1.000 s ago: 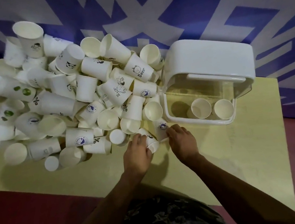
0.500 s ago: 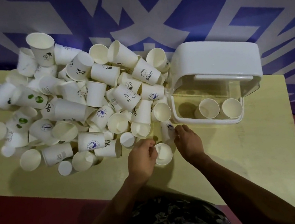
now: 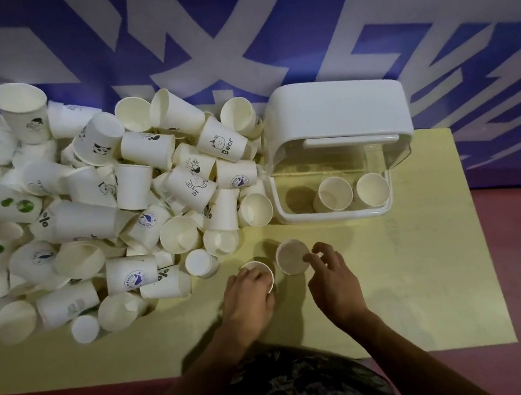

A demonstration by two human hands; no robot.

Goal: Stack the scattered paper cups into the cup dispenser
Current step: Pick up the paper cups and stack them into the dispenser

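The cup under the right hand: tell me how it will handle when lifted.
The cup looks like thin paper, so probably very light and easily crushed. The right hand has fingertips at its rim; a gentle grip should do. It stands alone, mouth up, so a nudge may tip it.

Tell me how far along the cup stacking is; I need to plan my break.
Barely started. Two cups stand in the dispenser. In hand: the left hand grips one cup, and the right hand touches a second cup beside it. Left: the big pile of cups on the table.
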